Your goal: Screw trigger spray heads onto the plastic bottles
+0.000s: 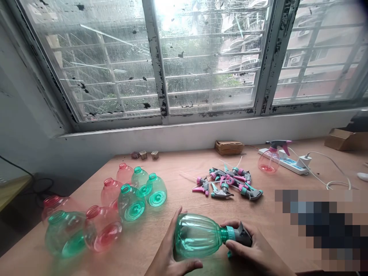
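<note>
A clear green spray bottle (pixel 197 234) lies on its side in the air between my hands, its neck pointing right. My left hand (pixel 172 245) cups its base, thumb below and fingers behind. My right hand (pixel 248 243) grips the dark grey trigger spray head (pixel 243 234), which sits at the bottle's neck with a teal collar (pixel 230 233). Whether the collar is fully screwed on I cannot tell. Beyond my hands lies a pile of loose trigger spray heads (pixel 227 182) in grey, pink and teal, some with thin tubes.
Several open green bottles (pixel 131 203) and pink bottles (pixel 103 230) stand on the left of the wooden table (pixel 184 168). A pink spray bottle (pixel 268 160) with its head on stands near a white power strip (pixel 287 163). Small cardboard boxes (pixel 229 147) sit by the window wall.
</note>
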`<state>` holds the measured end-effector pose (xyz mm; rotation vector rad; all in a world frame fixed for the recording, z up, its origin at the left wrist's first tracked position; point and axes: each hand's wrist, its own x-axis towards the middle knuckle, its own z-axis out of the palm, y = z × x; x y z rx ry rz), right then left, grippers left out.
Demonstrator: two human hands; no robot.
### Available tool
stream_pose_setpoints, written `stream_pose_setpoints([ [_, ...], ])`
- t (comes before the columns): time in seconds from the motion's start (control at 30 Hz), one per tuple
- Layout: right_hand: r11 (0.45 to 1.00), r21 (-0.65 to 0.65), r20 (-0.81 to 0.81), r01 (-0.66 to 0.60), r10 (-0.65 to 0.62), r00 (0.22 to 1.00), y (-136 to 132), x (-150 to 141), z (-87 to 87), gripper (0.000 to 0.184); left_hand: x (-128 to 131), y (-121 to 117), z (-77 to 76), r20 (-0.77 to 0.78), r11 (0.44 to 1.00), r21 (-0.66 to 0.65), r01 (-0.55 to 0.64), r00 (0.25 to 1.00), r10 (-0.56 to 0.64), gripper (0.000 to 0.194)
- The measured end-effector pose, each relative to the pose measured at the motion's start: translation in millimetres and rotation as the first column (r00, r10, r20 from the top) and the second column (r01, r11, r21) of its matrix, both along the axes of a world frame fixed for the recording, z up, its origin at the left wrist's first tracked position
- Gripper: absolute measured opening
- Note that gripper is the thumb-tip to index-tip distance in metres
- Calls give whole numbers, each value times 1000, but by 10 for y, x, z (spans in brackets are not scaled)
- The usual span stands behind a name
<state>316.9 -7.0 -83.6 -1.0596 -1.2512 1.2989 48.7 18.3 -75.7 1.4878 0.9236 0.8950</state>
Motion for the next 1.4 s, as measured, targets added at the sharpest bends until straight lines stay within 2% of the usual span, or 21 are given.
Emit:
stream_pose_setpoints([
  [0.17, 1000, -1, -22, 6, -6, 1000, 10, -10, 3, 36, 23, -35, 110, -60, 1000, 31, -4, 998, 6, 121],
  [0.3, 1000, -3, -46, 17, -17, 999, 6, -20, 18, 35, 20, -40, 72, -65, 1000, 29, 4, 998, -2, 131],
  [0.47, 999, -24, -42, 47, -48, 998, 8, -22, 22, 40, 21, 0, 18, 38, 999, -17, 33, 999, -32, 113],
  [0.67, 996, -83, -81, 34, -41, 996, 24, -12, 0, 46, 42, 7, 53, -10, 999, 48, 23, 1000, -23, 108],
  [0.87, 996, -77, -56, 53, -58, 997, 30, -15, 4, 49, 12, 9, -51, 32, 998, 10, 62, 998, -62, 132],
  [0.97, 996, -71, -73, 48, -54, 996, 33, -13, -2, 49, -3, 12, -64, 0, 999, 8, 50, 999, -50, 125],
  [1.13, 994, -96, -101, 47, -56, 993, 39, -6, -49, 48, 21, 16, 20, -6, 999, 41, 20, 1000, -19, 112],
  [1.27, 994, -97, -108, 52, -62, 992, 42, -4, -68, 49, 33, 4, 86, -45, 996, 76, 34, 998, -31, 111],
  [1.4, 995, -89, -114, 45, -55, 992, 43, -3, -57, 49, 11, -25, 68, -90, 995, 79, 64, 994, -57, 119],
])
